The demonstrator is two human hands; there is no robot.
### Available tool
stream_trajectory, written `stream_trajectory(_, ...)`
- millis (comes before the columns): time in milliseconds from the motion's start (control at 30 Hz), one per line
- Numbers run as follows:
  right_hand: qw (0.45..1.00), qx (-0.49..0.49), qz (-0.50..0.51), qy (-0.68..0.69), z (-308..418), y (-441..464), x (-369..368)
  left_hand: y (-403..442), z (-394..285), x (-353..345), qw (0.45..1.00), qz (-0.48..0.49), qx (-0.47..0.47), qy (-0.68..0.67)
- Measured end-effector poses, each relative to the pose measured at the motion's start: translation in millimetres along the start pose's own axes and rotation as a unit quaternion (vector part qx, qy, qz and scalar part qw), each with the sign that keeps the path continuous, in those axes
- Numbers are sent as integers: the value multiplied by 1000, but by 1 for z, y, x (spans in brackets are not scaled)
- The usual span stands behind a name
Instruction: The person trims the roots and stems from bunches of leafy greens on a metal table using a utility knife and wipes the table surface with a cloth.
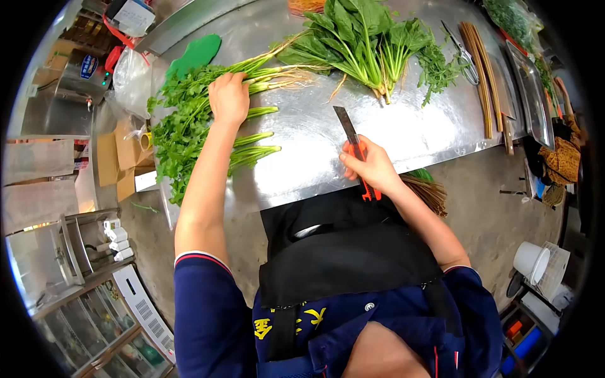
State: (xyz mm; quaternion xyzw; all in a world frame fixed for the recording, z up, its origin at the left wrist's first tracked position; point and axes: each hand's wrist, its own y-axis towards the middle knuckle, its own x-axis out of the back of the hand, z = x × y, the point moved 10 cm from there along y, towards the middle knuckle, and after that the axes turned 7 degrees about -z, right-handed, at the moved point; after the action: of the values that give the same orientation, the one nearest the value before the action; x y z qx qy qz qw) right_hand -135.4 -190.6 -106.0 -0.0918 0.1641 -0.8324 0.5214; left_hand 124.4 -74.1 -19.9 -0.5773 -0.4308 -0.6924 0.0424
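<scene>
Navy shirt (pixel 214 315) closest to lens, with black apron (pixel 346 264) over it. Right hand (pixel 368 160) closed round handle of one red-and-black cutter (pixel 353 135), thumb pressed along near side, fingers curled under and partly hidden; blade out, tilted up and to the left, just above near edge of metal table (pixel 302 176). Left hand (pixel 228 97) laid palm down over leafy herbs (pixel 183 132), fingers bent and close together across stems, touching between leaves and pale roots; fingertips mostly hidden, so cannot tell how firmly pinched. Herbs spread on left part of table, roots and stem ends pointing right: at least three stem clusters without visible roots below left hand, rooted stems beside and above it; exact plant count hard to tell. Broad-leaf greens (pixel 356 38) near far edge, about two clumps, stem ends toward near edge. One small heap of feathery greens (pixel 438 69) just right of those. Farther right: one pair of scissors (pixel 466 63), several brown sticks (pixel 484 82) side by side, too close to count, one wooden-handled knife (pixel 508 135), one metal tray (pixel 535 104). One green sheet (pixel 196 53) at far left, beside herbs. Hands in view: two, both bare, well apart.
</scene>
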Motion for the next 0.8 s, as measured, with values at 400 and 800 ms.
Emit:
stream_trajectory(400,1000,6,-4,-19,7,-1,0,17,55,117,957,-226,74,-166)
stream_trajectory(800,969,223,-80,-76,93,-39,-2,-10,-58,205,812,126,231,-520)
